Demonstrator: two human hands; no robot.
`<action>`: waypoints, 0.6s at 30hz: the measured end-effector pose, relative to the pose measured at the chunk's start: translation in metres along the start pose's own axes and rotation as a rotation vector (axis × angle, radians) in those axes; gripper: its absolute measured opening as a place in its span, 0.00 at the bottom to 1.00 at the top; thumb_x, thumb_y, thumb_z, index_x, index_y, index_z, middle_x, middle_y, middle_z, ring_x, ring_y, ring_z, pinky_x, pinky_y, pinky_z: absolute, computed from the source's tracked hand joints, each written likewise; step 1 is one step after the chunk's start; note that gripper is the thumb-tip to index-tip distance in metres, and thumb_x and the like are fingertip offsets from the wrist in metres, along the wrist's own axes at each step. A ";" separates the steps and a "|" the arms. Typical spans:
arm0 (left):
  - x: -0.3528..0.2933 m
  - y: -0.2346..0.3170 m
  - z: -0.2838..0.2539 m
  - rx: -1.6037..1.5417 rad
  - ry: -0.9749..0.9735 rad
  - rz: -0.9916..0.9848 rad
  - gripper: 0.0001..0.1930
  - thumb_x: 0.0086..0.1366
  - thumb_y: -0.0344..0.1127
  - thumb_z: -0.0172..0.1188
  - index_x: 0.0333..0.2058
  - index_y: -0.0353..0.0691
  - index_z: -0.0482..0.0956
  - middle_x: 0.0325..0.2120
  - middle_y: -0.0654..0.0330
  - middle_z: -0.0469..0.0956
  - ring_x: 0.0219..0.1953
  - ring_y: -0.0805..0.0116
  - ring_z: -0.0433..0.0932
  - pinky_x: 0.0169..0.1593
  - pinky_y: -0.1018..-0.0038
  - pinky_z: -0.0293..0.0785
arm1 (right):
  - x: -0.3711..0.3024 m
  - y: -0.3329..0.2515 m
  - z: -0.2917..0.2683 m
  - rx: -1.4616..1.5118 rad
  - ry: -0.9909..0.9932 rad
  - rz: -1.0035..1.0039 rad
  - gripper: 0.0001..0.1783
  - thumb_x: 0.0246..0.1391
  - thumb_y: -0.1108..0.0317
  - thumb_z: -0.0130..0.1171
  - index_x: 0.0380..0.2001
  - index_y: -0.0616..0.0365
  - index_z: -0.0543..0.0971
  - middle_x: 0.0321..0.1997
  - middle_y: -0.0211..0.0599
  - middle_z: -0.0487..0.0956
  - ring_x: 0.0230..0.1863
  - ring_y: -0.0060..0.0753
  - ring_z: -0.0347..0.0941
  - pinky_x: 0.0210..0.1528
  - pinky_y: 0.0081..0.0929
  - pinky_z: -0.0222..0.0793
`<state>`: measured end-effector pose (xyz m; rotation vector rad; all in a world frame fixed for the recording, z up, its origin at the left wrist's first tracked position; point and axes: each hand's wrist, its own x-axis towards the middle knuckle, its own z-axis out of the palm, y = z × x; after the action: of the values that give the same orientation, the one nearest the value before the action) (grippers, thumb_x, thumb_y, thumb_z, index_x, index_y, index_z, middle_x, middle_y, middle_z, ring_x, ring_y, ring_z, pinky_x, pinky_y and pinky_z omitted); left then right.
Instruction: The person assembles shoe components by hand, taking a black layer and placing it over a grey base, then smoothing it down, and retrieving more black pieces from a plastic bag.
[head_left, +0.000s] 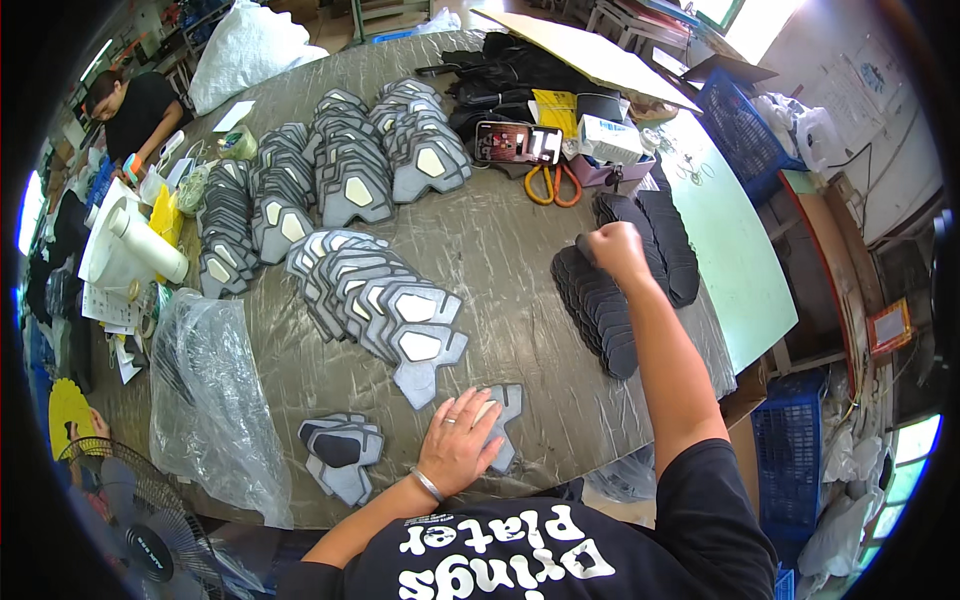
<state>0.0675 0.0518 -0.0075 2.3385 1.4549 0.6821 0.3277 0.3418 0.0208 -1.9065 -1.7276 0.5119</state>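
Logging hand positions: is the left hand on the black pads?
No, the left hand rests on a grey piece; the right hand is at the black pads.

The left hand (458, 437) lies palm down, fingers slightly spread, its forearm (370, 520) slanting in from the lower left; the right arm (668, 355) is stretched forward, almost straight, the right hand (615, 250) curled, fingers bent in
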 end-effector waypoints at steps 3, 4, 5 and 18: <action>0.002 0.003 -0.003 -0.024 0.032 -0.009 0.24 0.60 0.43 0.63 0.53 0.40 0.75 0.58 0.51 0.69 0.62 0.53 0.65 0.65 0.56 0.56 | 0.004 0.021 -0.022 0.514 0.329 0.035 0.14 0.56 0.66 0.58 0.25 0.68 0.82 0.16 0.33 0.78 0.17 0.23 0.76 0.24 0.24 0.71; 0.003 0.002 -0.004 -0.035 0.057 0.014 0.25 0.59 0.42 0.63 0.54 0.40 0.74 0.56 0.50 0.70 0.61 0.52 0.66 0.63 0.56 0.59 | 0.004 0.024 -0.031 0.576 0.459 -0.030 0.14 0.58 0.66 0.57 0.27 0.68 0.83 0.17 0.31 0.78 0.17 0.20 0.73 0.22 0.22 0.67; 0.002 0.001 -0.005 -0.040 0.080 0.019 0.26 0.59 0.41 0.64 0.55 0.41 0.74 0.55 0.49 0.71 0.60 0.50 0.68 0.61 0.56 0.62 | -0.004 0.010 -0.039 0.551 0.478 -0.107 0.14 0.59 0.66 0.57 0.28 0.67 0.82 0.17 0.32 0.78 0.20 0.19 0.72 0.24 0.21 0.66; -0.004 0.004 -0.025 -1.386 0.290 -0.810 0.07 0.67 0.31 0.60 0.37 0.32 0.79 0.28 0.59 0.81 0.29 0.74 0.82 0.32 0.81 0.78 | -0.251 -0.072 0.011 0.373 -0.310 -0.946 0.13 0.42 0.71 0.72 0.33 0.62 0.81 0.38 0.39 0.81 0.28 0.34 0.78 0.32 0.27 0.75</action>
<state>0.0552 0.0464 0.0141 0.5744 1.1796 1.2083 0.2341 0.0982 0.0402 -0.6382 -2.2681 0.6883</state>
